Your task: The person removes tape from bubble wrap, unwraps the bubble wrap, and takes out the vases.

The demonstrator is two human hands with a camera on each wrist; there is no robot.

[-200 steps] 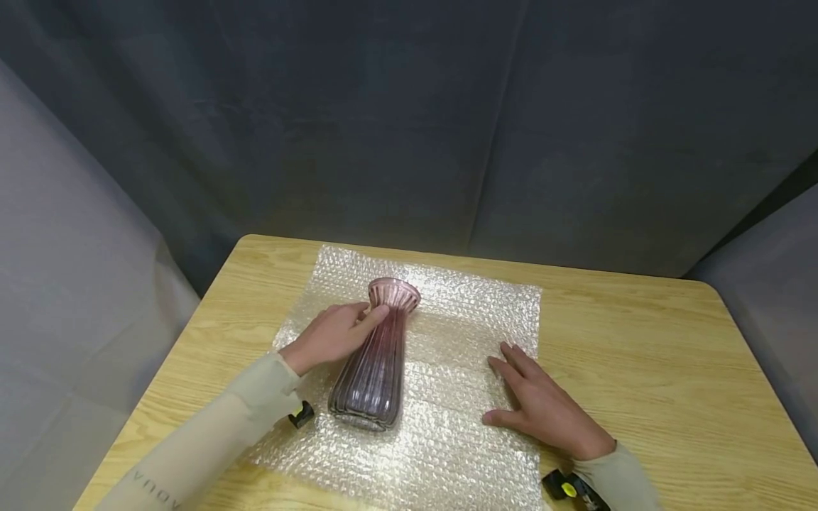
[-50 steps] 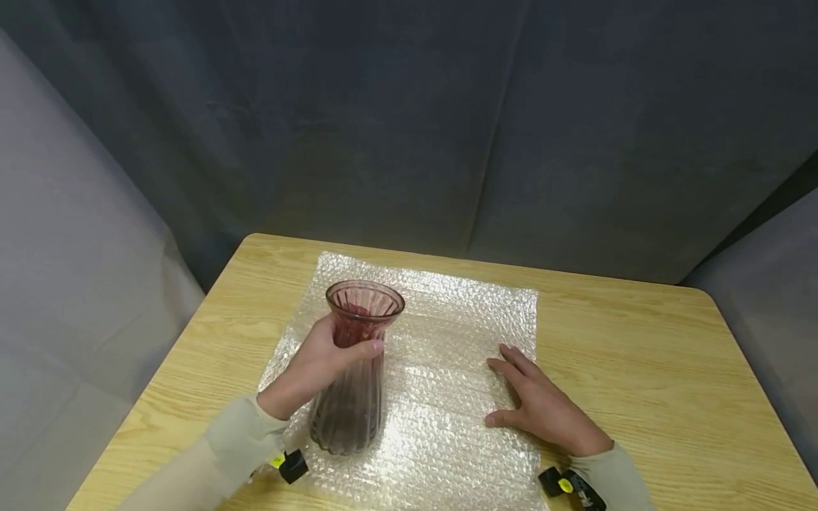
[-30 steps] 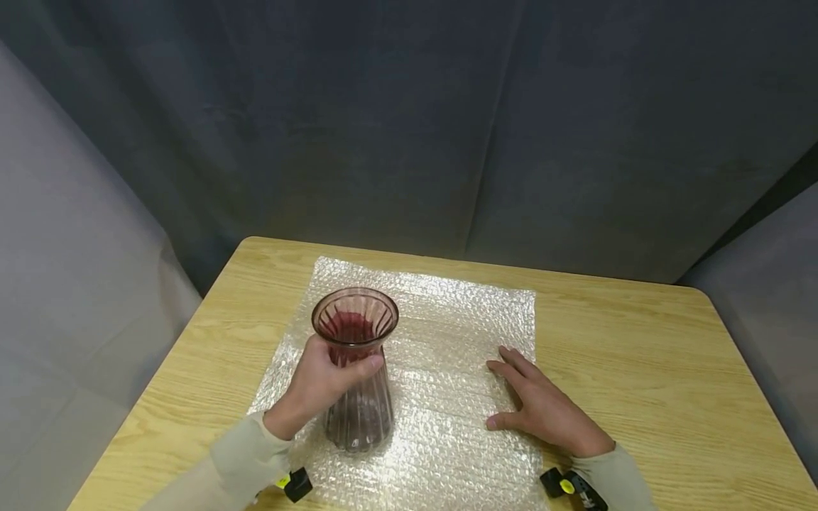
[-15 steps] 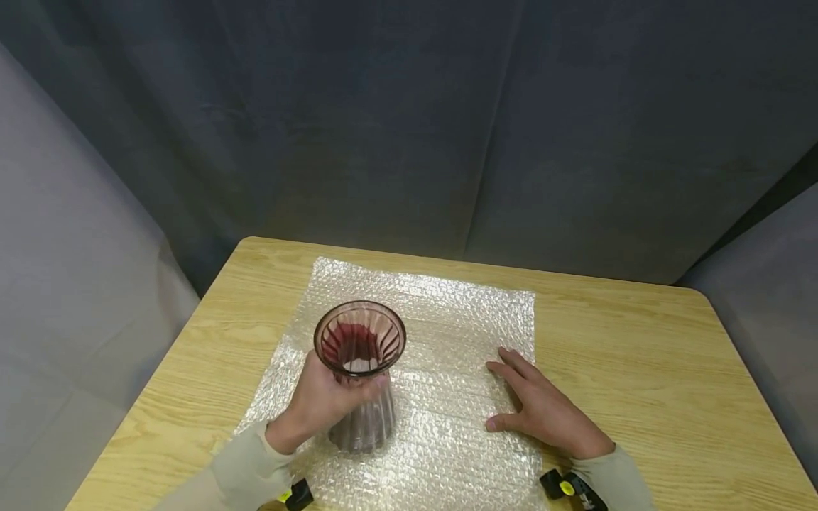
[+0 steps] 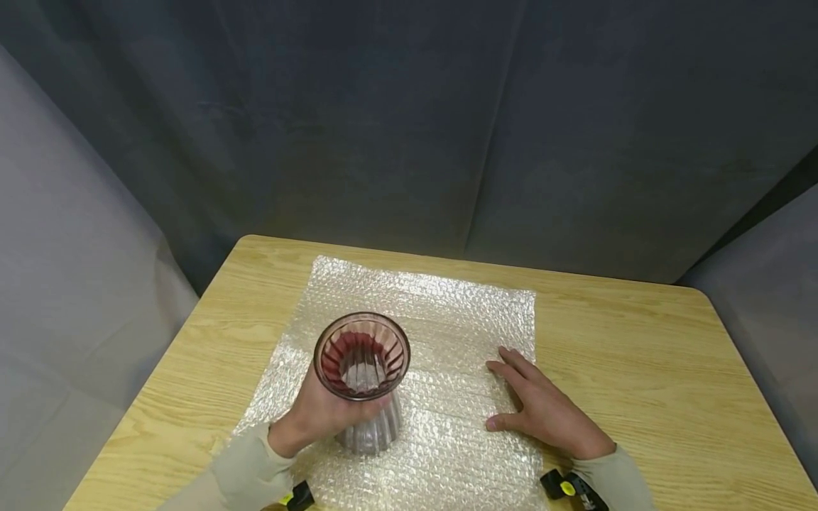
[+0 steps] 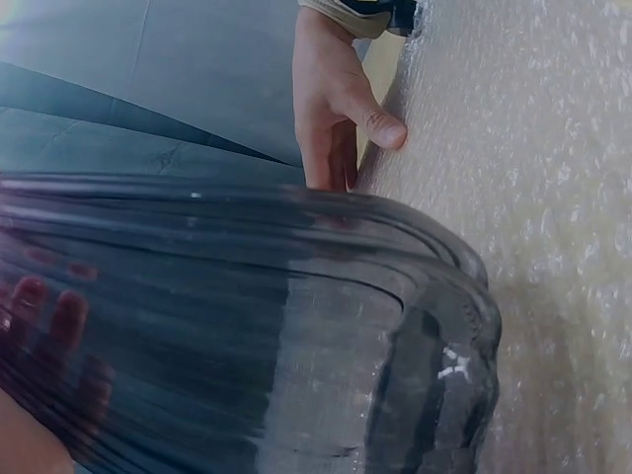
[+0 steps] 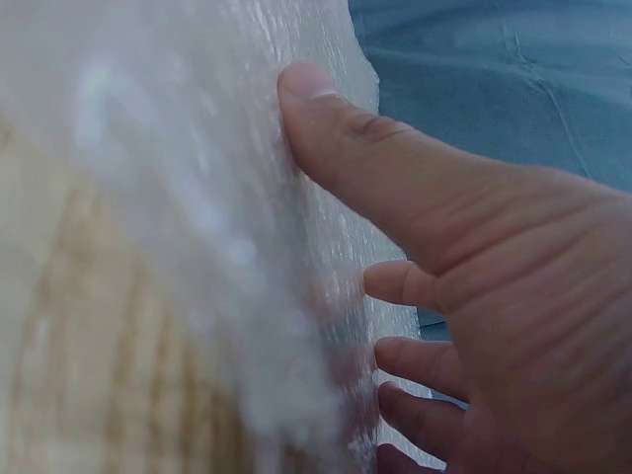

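A ribbed glass vase (image 5: 362,358), pink at its flared mouth and greyish lower down, stands nearly upright over a sheet of bubble wrap (image 5: 447,376). My left hand (image 5: 319,408) grips it around the neck, thumb across the near side. In the left wrist view the vase's base (image 6: 434,365) is close to the wrap, and fingers show through the glass. My right hand (image 5: 543,404) rests at the wrap's right edge with its fingers spread. The right wrist view shows its thumb (image 7: 336,128) and fingertips against the bubble wrap, nothing gripped.
The bubble wrap covers the left-middle part of a light wooden table (image 5: 639,355). A dark curtain (image 5: 409,128) hangs behind the far edge, and pale fabric (image 5: 83,284) hangs at the left side. Small black devices sit at both wrists.
Earlier the vase lay on its side with its mouth pointing away. My left hand has tipped it up, so its mouth now faces the head camera. My right hand has stayed put.
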